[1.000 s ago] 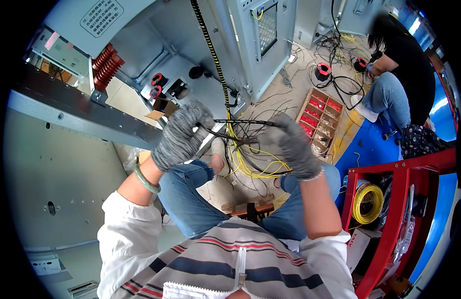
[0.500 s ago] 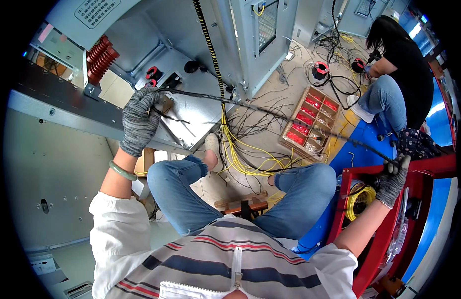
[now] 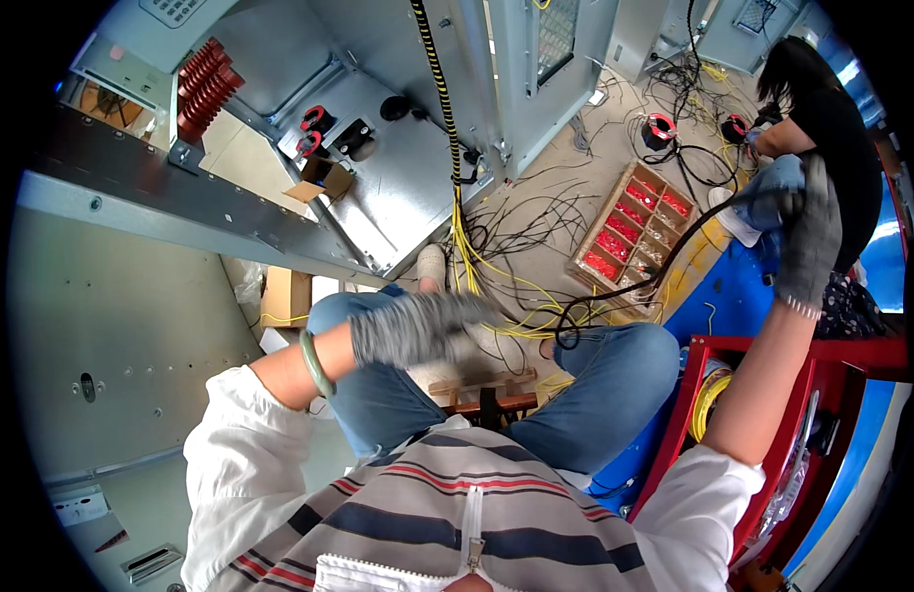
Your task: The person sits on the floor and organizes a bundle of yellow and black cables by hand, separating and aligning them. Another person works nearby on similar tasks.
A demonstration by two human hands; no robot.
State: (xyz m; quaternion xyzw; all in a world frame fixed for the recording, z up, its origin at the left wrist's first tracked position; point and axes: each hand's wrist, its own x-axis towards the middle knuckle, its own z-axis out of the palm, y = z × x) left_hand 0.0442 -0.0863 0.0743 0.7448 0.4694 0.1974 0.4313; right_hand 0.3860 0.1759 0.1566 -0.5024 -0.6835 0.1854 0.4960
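My right hand (image 3: 810, 242), in a grey knit glove, is raised at the right and closed on a black cable (image 3: 686, 235). From that hand the cable sags down to the left and ends in a loop near my right knee. My left hand (image 3: 422, 329), also gloved, is over my lap above the left thigh. Motion smears its fingers, so I cannot tell whether they hold anything. Beyond it lies a bundle of yellow wires (image 3: 467, 259) and loose black wires on the floor.
An open metal cabinet (image 3: 418, 173) stands ahead, holding black-and-red round parts. A divided wooden box (image 3: 630, 232) of small red pieces sits on the floor. At right are a red cart (image 3: 686, 395) with a yellow wire coil (image 3: 709, 405) and a crouching co-worker (image 3: 837, 148).
The black cable, stretched between both hands before, now hangs slack from the right hand. My left hand has dropped from the cabinet edge toward my lap. The right hand has risen.
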